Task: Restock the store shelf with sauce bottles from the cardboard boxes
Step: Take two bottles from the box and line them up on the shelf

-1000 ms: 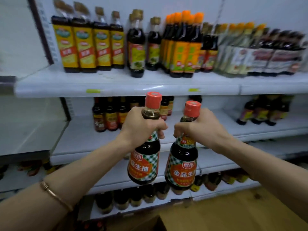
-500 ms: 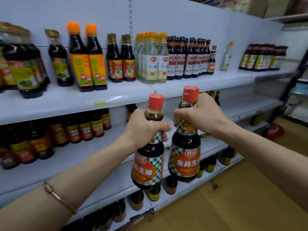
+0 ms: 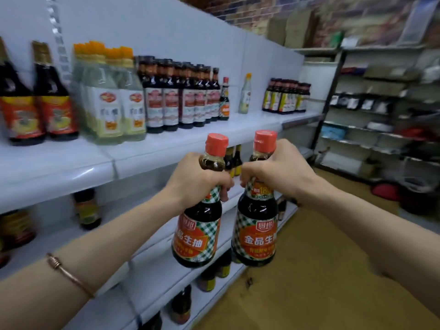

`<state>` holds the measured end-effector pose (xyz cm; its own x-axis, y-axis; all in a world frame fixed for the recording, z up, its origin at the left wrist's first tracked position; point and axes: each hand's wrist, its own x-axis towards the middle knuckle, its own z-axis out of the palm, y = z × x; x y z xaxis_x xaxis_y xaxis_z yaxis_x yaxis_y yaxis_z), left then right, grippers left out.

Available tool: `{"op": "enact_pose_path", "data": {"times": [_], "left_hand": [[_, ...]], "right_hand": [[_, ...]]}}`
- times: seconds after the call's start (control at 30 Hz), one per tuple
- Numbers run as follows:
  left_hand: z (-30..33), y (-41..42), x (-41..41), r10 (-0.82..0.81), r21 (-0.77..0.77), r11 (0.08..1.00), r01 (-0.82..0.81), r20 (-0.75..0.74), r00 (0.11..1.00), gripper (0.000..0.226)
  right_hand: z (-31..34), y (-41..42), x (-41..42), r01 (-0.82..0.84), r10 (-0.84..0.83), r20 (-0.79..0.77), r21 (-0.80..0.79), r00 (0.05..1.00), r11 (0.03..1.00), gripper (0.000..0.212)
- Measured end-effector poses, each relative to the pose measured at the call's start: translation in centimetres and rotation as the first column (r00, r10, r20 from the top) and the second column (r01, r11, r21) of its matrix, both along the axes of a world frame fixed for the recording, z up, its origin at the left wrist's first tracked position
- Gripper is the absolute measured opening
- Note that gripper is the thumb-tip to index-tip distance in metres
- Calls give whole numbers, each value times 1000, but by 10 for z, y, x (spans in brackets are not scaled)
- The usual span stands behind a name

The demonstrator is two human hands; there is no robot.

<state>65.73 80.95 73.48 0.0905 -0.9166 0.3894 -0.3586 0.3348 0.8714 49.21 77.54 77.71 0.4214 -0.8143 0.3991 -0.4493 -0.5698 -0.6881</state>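
The left hand (image 3: 197, 179) grips one sauce bottle (image 3: 198, 225) by the neck, and the right hand (image 3: 278, 172) grips another bottle (image 3: 257, 225), both in front of the shelf (image 3: 71, 163). They look like full glass: probably heavy, smooth and fragile, so the neck hold suits.

- The left soy sauce bottle (image 3: 198, 231), at 6 o'clock in the view, is showing "品生抽" in yellow on its orange label.
- The right soy sauce bottle (image 3: 258, 231), just toward 3 o'clock from it, is showing "厨邦" and "金品生", and its neck band is reading "180".
- Lettering on the shelved bottles is blurring beyond reading.
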Motion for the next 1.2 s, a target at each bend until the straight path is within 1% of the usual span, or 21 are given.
{"op": "enact_pose_path", "data": {"times": [0.07, 0.13, 0.17, 0.27, 0.37, 0.43, 0.53, 0.6, 0.67, 0.7, 0.77, 0.87, 0.97, 1.07, 1.1, 1.2], "left_hand": [[11, -34, -10, -66, -11, 998, 66, 8, 998, 17], [18, -66, -23, -100, -32, 994, 100, 5, 995, 19], [21, -80, -32, -120, -37, 992, 120, -6, 993, 19], [27, -124, -57, -196, -36, 980, 195, -35, 980, 24], [29, -170, -79, -238, -8, 971, 238, -58, 970, 22], [31, -202, -94, -254, -3, 967, 254, -58, 966, 20], [34, -252, -112, -230, -13, 973, 230, -91, 969, 17], [39, -287, -123, -194, -17, 981, 194, -119, 974, 19], [46, -316, -133, -155, -16, 988, 155, -130, 979, 19], [48, -328, -137, -132, -23, 991, 130, -132, 983, 19], [56, -357, -141, -75, -73, 995, 66, -126, 989, 26], [64, -388, -135, -9, -78, 997, 0, -121, 993, 35], [67, -420, -123, 70, -49, 996, -77, -119, 990, 30], [74, -454, -111, 125, -65, 989, -132, -96, 988, 14], [78, -465, -106, 139, -71, 987, -147, -99, 985, 12], [89, -500, -95, 169, -114, 977, -182, -110, 979, 10]], "right_hand": [[10, -22, -15, 73, -73, 13, -25, 997, 997, 35], [18, -45, -29, 132, -131, 26, -54, 991, 990, 42], [21, -55, -36, 161, -160, 26, -55, 987, 985, 41], [27, -92, -60, 240, -239, 19, -45, 971, 970, 32], [31, -132, -79, 264, -263, 26, -43, 964, 963, 28], [33, -164, -91, 254, -253, 40, -38, 967, 966, 30], [40, -216, -107, 213, -208, 76, -72, 975, 974, 44], [49, -254, -114, 150, -143, 86, -85, 986, 985, 43], [58, -292, -120, 84, -78, 64, -91, 995, 992, 44], [61, -309, -122, 53, -48, 48, -101, 998, 993, 42], [70, -350, -123, 1, 5, 40, -140, 999, 990, 26], [74, -396, -115, -88, 101, 113, -110, 988, 990, 17], [77, -436, -105, -179, 186, 118, -66, 976, 982, 15], [82, -478, -91, -245, 249, 122, -47, 961, 968, 10], [85, -492, -85, -254, 259, 119, -54, 959, 966, 8], [93, -534, -67, -287, 301, 156, -106, 941, 952, 19]]}}
